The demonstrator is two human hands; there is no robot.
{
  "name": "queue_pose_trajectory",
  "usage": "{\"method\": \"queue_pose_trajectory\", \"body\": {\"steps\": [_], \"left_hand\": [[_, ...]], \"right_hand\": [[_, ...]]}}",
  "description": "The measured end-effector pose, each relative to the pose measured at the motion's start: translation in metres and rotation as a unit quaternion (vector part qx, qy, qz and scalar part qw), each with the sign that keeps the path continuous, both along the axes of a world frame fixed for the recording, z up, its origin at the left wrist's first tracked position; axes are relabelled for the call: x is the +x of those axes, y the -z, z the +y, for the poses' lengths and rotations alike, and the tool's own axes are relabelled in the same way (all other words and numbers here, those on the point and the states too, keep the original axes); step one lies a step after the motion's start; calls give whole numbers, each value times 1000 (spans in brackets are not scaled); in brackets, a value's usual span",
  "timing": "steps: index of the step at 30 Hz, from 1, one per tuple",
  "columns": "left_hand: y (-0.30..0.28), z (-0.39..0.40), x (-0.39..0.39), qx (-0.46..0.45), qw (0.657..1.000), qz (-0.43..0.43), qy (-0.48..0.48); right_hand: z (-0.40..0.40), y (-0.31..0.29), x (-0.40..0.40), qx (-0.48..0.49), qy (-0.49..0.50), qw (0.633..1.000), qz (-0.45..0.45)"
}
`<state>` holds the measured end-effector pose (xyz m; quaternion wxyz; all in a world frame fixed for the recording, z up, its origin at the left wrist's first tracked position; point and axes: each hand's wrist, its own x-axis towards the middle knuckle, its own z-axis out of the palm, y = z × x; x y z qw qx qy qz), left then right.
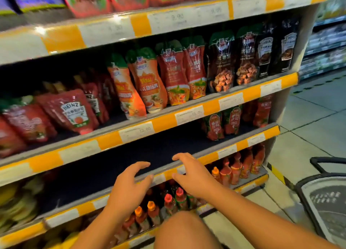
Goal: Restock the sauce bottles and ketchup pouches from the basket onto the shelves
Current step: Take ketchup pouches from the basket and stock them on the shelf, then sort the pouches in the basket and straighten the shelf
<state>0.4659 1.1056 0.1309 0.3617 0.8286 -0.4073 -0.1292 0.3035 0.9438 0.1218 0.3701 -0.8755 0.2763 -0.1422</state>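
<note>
My left hand (131,183) and my right hand (191,174) hover side by side at the front edge of a mostly bare dark shelf (112,172), fingers loosely spread, holding nothing. Red Heinz ketchup pouches (73,112) lean on the shelf above, at the left. Orange and red sauce pouches (149,84) stand beside them. Small sauce bottles (168,203) with red and orange caps fill the shelf below my hands. The grey basket (325,202) stands on the floor at the lower right; what is in it I cannot see.
Dark sauce pouches (249,54) stand at the right end of the upper shelf. A few red pouches (232,121) stand at the right of the bare shelf. Taller red bottles (243,166) stand lower right. My knee (183,232) is at the bottom. Tiled floor (309,117) lies to the right.
</note>
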Motion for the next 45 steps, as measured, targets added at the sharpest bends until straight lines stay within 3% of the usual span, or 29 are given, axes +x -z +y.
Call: {"method": "queue_pose_trajectory", "body": {"steps": [16,27,32,37,45], "left_hand": [[-11,286,28,-47,972,2,-230],[20,485,3,-96,892,37,-440],[50,563,-21,-67,853,49,-515],[74,609,-45,-59,823,63,-562],[124,652,-60,-7,778,166,-606]], "right_hand": [[216,-40,114,-66,-234,970,20],[384,-31,167,-80,-385,919,17],[451,-17,177,-77,-451,888,44],[503,5,185,-62,-496,863,77],[563,47,194,-39,-530,835,140]]}}
